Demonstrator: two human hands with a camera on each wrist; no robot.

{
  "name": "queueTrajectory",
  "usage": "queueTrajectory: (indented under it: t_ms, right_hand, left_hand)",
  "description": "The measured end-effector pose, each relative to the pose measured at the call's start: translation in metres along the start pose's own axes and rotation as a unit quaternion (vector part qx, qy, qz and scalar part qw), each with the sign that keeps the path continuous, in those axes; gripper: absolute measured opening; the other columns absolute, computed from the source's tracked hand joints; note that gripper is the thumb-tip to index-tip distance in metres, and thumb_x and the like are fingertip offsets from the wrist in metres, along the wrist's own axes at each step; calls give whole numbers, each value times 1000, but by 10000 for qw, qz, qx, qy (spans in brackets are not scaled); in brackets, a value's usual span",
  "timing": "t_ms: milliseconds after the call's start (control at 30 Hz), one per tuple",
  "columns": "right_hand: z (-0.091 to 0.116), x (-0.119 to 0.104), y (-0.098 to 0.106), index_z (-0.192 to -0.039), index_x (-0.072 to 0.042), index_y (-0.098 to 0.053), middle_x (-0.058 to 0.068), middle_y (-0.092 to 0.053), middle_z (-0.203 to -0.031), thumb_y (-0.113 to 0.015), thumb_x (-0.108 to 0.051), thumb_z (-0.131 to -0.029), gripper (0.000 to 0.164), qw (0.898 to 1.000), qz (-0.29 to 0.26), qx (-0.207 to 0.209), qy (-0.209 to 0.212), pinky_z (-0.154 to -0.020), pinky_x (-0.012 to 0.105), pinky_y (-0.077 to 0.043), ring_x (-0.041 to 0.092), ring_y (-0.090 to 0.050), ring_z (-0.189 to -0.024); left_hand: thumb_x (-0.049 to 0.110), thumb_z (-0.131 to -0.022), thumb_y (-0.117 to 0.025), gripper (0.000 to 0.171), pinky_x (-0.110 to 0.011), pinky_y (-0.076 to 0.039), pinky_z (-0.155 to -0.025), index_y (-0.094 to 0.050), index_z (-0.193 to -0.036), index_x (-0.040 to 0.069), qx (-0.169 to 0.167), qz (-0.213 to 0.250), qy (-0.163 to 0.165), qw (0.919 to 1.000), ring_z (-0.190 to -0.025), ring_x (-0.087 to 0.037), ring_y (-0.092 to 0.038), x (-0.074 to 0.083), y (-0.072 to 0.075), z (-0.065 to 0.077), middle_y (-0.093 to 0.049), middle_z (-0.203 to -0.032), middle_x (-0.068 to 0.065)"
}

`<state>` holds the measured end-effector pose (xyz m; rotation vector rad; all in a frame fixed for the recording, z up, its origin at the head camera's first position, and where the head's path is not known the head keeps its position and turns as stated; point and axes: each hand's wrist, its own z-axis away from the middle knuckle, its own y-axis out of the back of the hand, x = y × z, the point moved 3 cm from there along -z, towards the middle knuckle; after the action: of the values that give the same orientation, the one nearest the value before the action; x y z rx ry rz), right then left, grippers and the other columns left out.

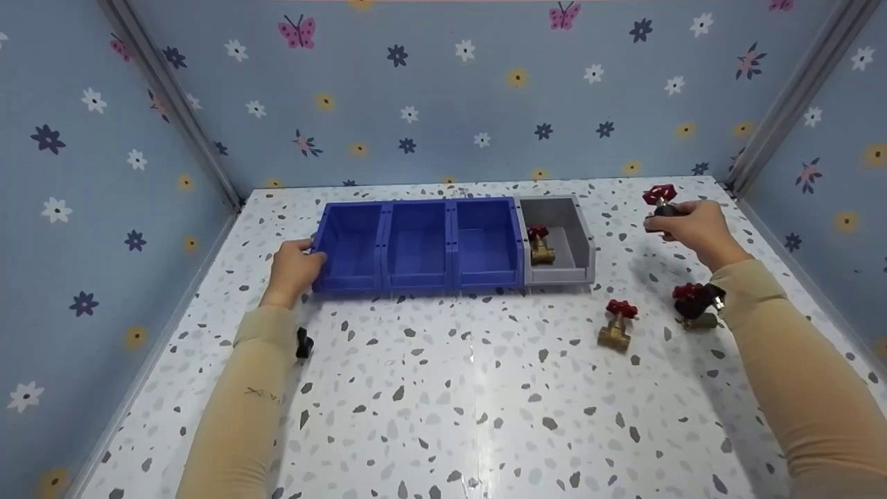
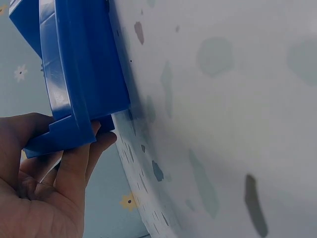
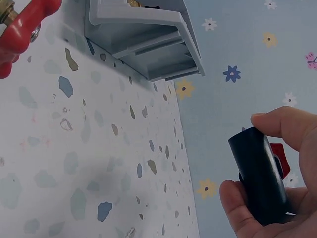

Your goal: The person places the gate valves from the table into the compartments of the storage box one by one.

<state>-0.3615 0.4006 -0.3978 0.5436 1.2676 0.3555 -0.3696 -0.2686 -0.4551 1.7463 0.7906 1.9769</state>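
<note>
My left hand (image 1: 292, 272) grips the left side wall of the leftmost blue bin (image 1: 352, 283), thumb and fingers on either side of the wall in the left wrist view. My right hand (image 1: 703, 229) pinches a valve with a red handwheel (image 1: 660, 194), held above the table at the right. Its black body (image 3: 260, 173) shows between thumb and fingers in the right wrist view. Inside the grey bin (image 1: 581, 269) lies a brass valve with a red handwheel (image 1: 542, 254). Another red-wheeled brass valve (image 1: 615, 336) is on the table in front of that bin.
Two more blue bins (image 1: 419, 281) stand between the leftmost and the grey one. Red-wheeled valves (image 1: 689, 301) lie close together beside my right forearm, partly hidden. A small black object (image 1: 303, 343) sits by my left sleeve. Patterned walls (image 1: 443, 90) enclose the speckled table (image 1: 429, 402).
</note>
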Motion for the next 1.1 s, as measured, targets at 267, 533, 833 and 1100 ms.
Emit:
queueTrajectory:
  t_ms: [267,533,833,1100]
  right_hand:
    - [0,-11,-8,-155,12,-45,27,-53,-148,-80,-38,-99,84,9997,-12,84,247,-94,21,-58,-2,-65,-87]
    - [3,-19,-15,-161,9,-41,29,-48,-157,-79,-39,-99,87,9997,-165,32,156,-122,45,-48,20,-64,-119]
    - [6,-25,-23,-163,8,-37,29,-50,-157,-81,-43,-97,94,9993,-282,-44,237,-124,52,-44,13,-69,-108]
    - [7,-35,-31,-165,11,-31,33,-47,-159,-79,-37,-99,94,9983,-355,-163,426,-122,48,-48,-5,-65,-85]
  left_hand:
    - [16,-104,-55,56,-56,-41,-126,-53,-155,-7,3,7,-47,10000,-150,-44,-52,0,1,0,-52,-160,-31]
    - [16,-102,-56,55,-56,-43,-125,-56,-153,-7,31,17,-110,9999,-148,-44,-54,0,1,0,-55,-158,-31]
    - [17,-104,-55,60,-55,-42,-126,-49,-157,-8,26,39,-3,10000,-150,-45,-52,-1,1,-1,-50,-161,-31]
    - [16,-104,-55,60,-55,-40,-127,-47,-158,-8,22,20,50,10000,-151,-44,-51,0,1,-1,-49,-162,-31]
